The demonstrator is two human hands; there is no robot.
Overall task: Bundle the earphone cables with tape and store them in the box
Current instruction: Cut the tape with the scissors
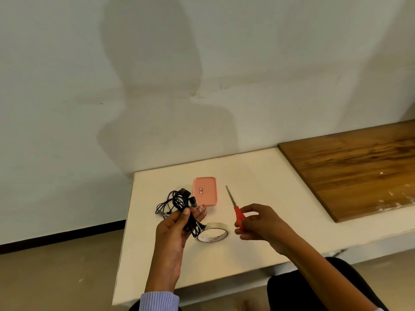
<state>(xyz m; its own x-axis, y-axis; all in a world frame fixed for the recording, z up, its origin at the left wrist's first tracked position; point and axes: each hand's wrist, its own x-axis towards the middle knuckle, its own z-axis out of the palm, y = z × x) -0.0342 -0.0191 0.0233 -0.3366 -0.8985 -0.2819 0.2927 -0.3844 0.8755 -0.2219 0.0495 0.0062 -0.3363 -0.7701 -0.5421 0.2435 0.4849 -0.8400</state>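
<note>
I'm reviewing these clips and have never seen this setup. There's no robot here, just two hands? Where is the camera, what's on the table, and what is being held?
Correct, no robot: a person works bare-handed, filmed by one wide-angle camera on their head, looking down. The left hand holds a tangle of black earphone cables in its grip. The right hand pinches the red handle of the scissors, blades pointing away. On the white table lie a roll of clear tape and a closed pink box. A wooden board sits to the right.
</note>
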